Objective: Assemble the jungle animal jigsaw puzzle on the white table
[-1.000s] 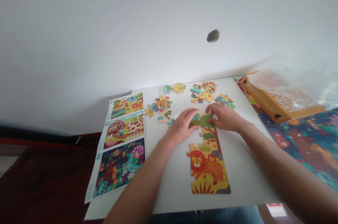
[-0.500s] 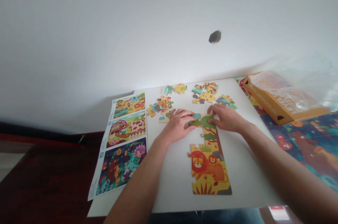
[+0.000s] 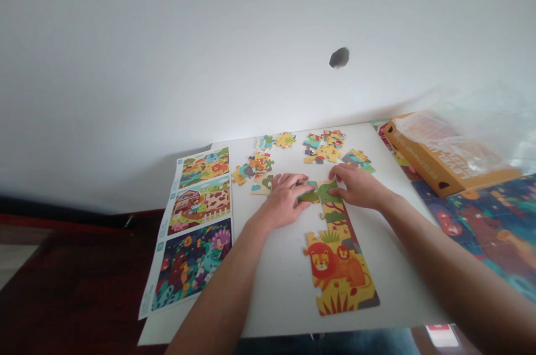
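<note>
A joined strip of jigsaw puzzle (image 3: 341, 271), showing two lions below and a tree above, lies tilted on the white table. At its top, my right hand (image 3: 360, 185) has the thumb and curled fingers closed on the green treetop puzzle piece (image 3: 329, 193). My left hand (image 3: 286, 200) presses its fingers on a green and blue puzzle piece (image 3: 310, 193) that meets the treetop's left side; the fingers partly cover it. Just left of that hand lies another puzzle piece (image 3: 260, 185) with green on it.
Several loose puzzle pieces (image 3: 329, 151) lie toward the wall, with more at the left (image 3: 253, 166). A sheet with three pictures (image 3: 196, 221) runs along the left edge. At the right are an orange puzzle box (image 3: 435, 165), clear plastic wrap (image 3: 481, 148) and a dark finished puzzle (image 3: 473, 226).
The strip's near end has swung to the right, so it now lies more slanted. Both hands stay almost where they were, at the top of the strip.
</note>
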A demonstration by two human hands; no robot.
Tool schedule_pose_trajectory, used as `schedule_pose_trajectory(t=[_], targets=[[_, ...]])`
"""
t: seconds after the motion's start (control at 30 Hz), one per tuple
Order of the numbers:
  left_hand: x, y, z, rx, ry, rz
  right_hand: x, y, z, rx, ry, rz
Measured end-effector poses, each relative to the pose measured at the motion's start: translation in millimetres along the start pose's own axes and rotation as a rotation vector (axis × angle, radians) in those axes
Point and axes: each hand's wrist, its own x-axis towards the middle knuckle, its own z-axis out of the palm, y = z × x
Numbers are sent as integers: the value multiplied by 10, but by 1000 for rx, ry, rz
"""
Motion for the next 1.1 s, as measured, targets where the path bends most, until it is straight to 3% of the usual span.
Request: schedule_pose_trajectory(t=[0.4, 0.57, 0.77, 0.83, 0.93, 1.0, 1.1], targets=[[117, 89, 139, -25, 65, -57, -17, -170, -36, -121, -6, 82], [97, 95, 133, -40, 102, -4, -25, -183, -40, -126, -13, 91], [111, -47, 122, 53, 241, -10, -30, -168, -28, -115, -5, 90], [107, -146, 89, 109, 325, -132, -36, -163, -24, -112, -1, 90], [62, -285, 7, 265, 449, -543, -40, -156, -18, -105, 12, 82], [17, -341, -42, 361, 431, -772, -39, -154, -16, -106, 11, 78], [-31, -346, -68, 377, 368, -813, -37, -155, -21, -108, 7, 80]])
